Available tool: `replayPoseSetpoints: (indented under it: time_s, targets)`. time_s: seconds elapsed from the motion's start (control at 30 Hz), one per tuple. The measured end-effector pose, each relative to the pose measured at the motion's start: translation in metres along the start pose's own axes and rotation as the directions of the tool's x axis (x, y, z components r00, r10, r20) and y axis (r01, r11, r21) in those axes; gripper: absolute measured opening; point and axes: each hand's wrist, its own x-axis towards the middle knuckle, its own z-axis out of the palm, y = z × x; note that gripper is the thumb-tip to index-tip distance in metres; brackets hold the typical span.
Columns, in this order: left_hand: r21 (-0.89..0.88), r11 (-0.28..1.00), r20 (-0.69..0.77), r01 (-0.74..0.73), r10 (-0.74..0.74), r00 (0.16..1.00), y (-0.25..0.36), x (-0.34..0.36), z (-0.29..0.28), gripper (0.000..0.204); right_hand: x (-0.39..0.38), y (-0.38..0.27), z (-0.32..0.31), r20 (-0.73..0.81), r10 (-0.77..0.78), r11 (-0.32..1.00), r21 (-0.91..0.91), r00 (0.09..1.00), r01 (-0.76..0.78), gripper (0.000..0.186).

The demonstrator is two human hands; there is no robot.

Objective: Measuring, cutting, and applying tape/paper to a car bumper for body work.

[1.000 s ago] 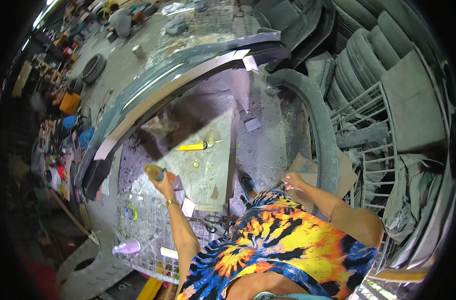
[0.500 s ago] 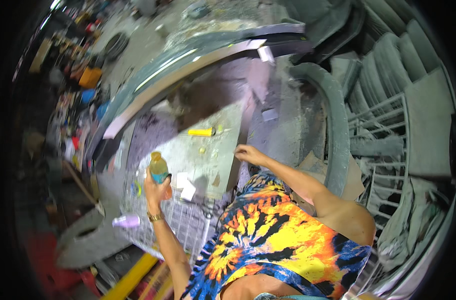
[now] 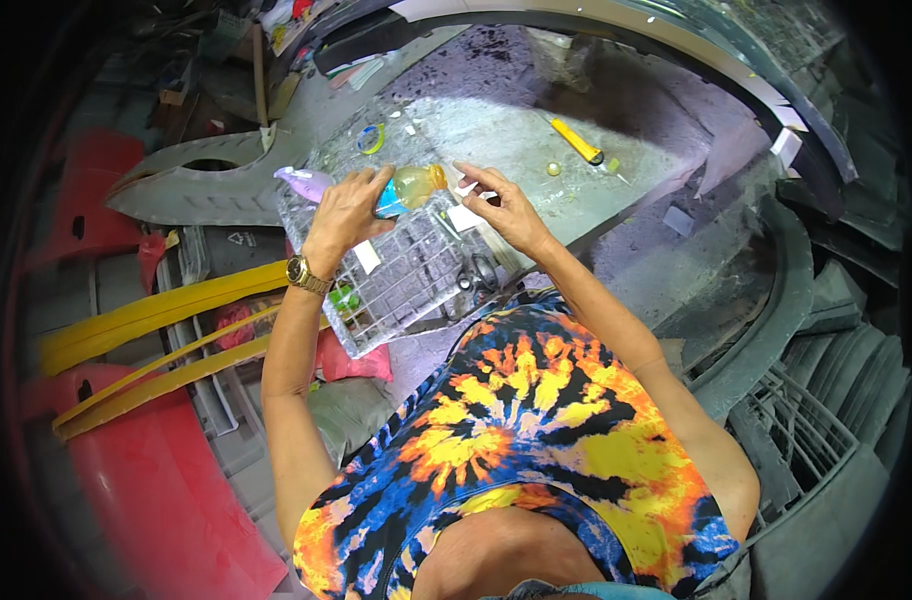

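My left hand, below a gold wristwatch, is wrapped round a clear plastic bottle with yellowish liquid, a blue label and an orange-yellow cap. The bottle lies tilted over, its cap end toward my right hand. That hand is open, thumb and fingers apart, just beyond the cap; I see nothing held in it. White paper pieces lie beneath it. Under both hands is a white wire rack, with black-handled scissors at its right side.
On the dusty bench lie a yellow utility knife, a roll of tape and a lilac bottle. A long curved panel arches along the far side. Yellow strips and a red panel are at left; grey parts crowd the right.
The view has turned toward the left. The bottle, upright before in my left hand, is tipped toward the right. My right hand has come from the bench edge to the cap.
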Motion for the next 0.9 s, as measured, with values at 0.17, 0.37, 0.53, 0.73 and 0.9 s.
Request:
replayPoseSetpoints:
  time_s: [0.17,0.37,0.53,0.73,0.9]
  targets:
    - [0.053,0.999,0.097,0.003,-0.008,0.995,-0.009,-0.007,0.007,0.079,0.005,0.03,0.021,-0.02,-0.03,0.999,0.026,0.999,0.03,0.052]
    - [0.145,0.989,0.163,0.014,-0.038,0.986,-0.018,-0.011,0.016,0.08,0.003,0.059,0.038,0.026,0.019,0.996,0.088,0.999,-0.022,0.056]
    - [0.187,0.982,0.221,0.021,-0.062,0.973,-0.013,-0.01,0.003,0.081,0.001,0.067,0.037,0.077,0.007,0.98,0.197,0.997,-0.022,0.059]
    - [0.234,0.972,0.191,0.03,-0.076,0.979,0.004,-0.018,-0.017,0.081,-0.008,0.054,0.039,0.117,-0.008,0.962,0.27,0.993,-0.024,0.062]
    - [0.244,0.97,0.194,0.024,-0.072,0.978,0.013,-0.021,-0.028,0.078,-0.01,0.045,0.042,0.121,-0.074,0.958,0.286,0.99,0.036,0.062]
